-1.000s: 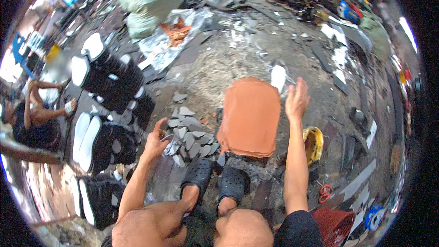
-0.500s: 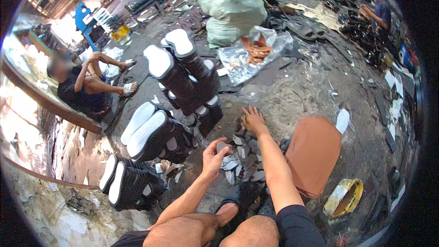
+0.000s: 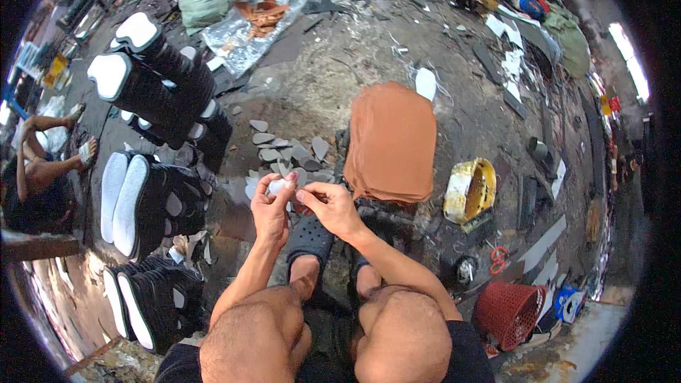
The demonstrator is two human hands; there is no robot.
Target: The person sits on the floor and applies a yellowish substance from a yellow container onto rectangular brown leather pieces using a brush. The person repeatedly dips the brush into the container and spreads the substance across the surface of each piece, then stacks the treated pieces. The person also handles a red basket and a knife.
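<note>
In front of my knees, my left hand [image 3: 269, 216] is closed, pinching a small pale flat piece [image 3: 277, 186] between thumb and fingers. My right hand [image 3: 332, 207] is close beside it, thumb and fingers pressed together. Whatever is in that right pinch is too small to make out. Just beyond both hands lies a loose heap of small grey teardrop-shaped pieces [image 3: 303, 154] on the ground. To the right of the heap sits a stack of reddish-brown sheets [image 3: 392, 143] with rounded corners.
Bundled black shoe soles with white or grey tops [image 3: 126, 195] stand at left. A clear plastic sheet [image 3: 248, 32] holds brown scraps. On the right are a yellow-white container [image 3: 469, 191], red-handled scissors [image 3: 499, 260] and a red basket [image 3: 509, 314]. Another person's legs [image 3: 53, 159] show at far left.
My right hand has come back from the far side of the heap to meet my left hand, its fingers now pinched. The view has swung right, bringing the basket and scissors in.
</note>
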